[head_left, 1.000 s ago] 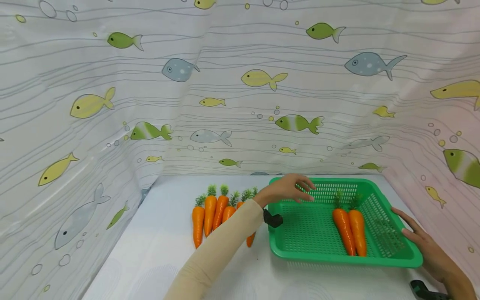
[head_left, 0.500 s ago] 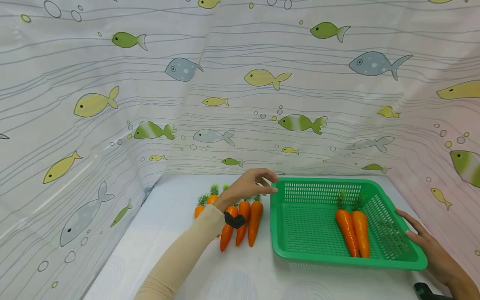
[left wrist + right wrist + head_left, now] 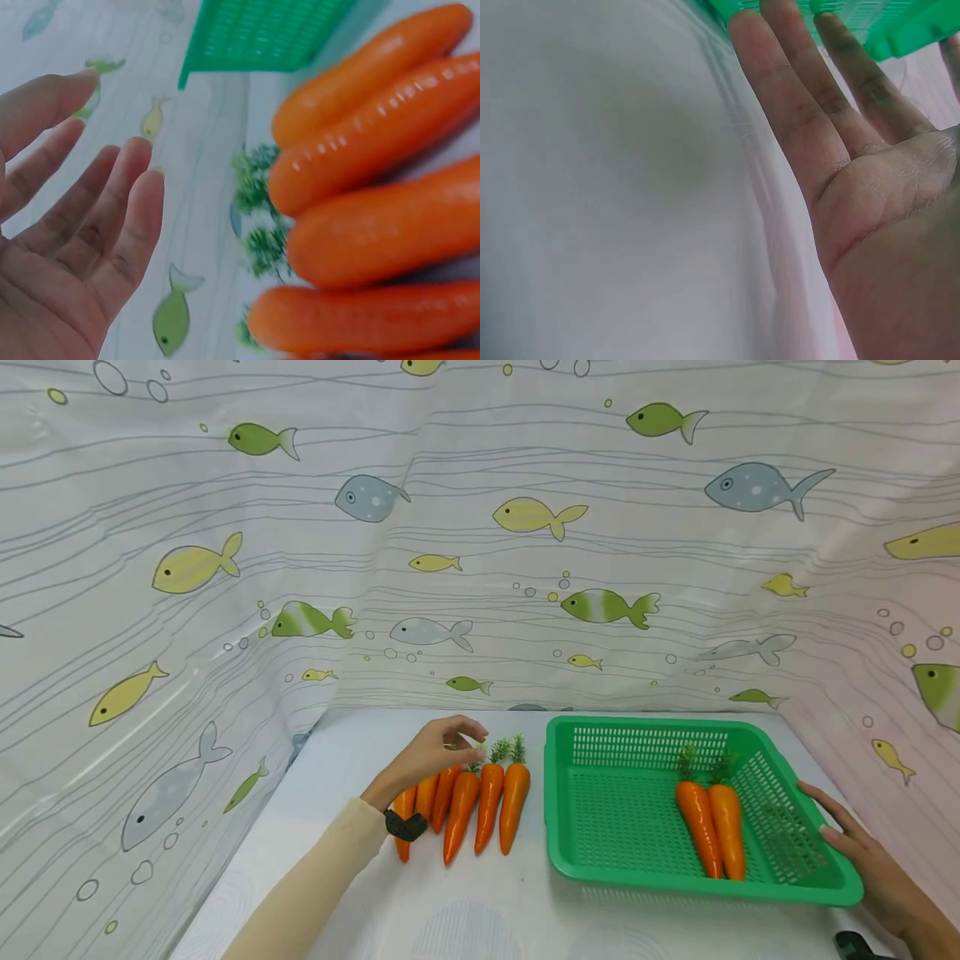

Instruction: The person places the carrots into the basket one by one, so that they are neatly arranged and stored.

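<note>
The carrots [image 3: 490,806] lie in a row to the left of the green basket [image 3: 615,827], leafy tops away from the person; six can be made out, the ones farthest from the basket partly covered. Two more carrots [image 3: 697,827] lie side by side inside it, towards its right wall. The left hand [image 3: 435,750] hovers left of the basket, over the far end of the row, its fingers loosely bent, thumb apart, nothing held. The right hand [image 3: 870,860] is at the basket's right side, fingers fairly straight against it (probably steadying it). This looks like a reach for another carrot, the basket being filled singly or in small lots. The next move would call for lowering the left hand and closing finger and thumb about one carrot near its top, without nudging its neighbours. Beneath everything is the white worktop [image 3: 525,910]; beyond the basket hangs a fish-patterned sheet [image 3: 465,468].
</note>
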`<action>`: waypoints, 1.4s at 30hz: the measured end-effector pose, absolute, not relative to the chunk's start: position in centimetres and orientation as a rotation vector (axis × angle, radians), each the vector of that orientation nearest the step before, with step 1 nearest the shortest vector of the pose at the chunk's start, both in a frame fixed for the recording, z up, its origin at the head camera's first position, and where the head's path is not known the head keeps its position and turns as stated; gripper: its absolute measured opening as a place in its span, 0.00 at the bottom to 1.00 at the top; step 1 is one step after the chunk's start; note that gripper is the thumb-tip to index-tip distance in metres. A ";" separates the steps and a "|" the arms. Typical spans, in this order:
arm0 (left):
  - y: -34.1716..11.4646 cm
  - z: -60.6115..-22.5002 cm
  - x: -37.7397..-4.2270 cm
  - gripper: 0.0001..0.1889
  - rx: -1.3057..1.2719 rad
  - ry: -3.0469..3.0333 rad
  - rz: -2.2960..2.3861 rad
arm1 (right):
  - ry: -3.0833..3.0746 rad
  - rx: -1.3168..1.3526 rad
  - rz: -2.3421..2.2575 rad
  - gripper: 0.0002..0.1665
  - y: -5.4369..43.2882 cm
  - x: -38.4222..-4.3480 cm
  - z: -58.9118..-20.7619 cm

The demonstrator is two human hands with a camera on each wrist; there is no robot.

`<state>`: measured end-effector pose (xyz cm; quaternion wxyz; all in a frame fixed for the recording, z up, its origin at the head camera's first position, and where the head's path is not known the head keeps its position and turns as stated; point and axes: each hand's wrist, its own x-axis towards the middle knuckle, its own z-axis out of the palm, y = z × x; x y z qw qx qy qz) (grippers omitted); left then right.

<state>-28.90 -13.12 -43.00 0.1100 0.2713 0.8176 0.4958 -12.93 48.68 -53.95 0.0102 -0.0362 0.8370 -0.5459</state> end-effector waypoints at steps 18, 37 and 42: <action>-21.7 -46.6 -27.6 0.28 0.415 2.568 1.454 | 2.615 -0.132 -1.706 0.36 48.6 -12.9 -54.0; -24.3 -49.3 -27.5 0.26 0.117 2.600 1.284 | 2.590 -0.079 -1.718 0.36 48.5 -13.0 -54.0; -24.3 -49.6 -27.3 0.29 0.137 2.590 1.248 | 2.598 -0.092 -1.719 0.36 48.6 -12.9 -53.9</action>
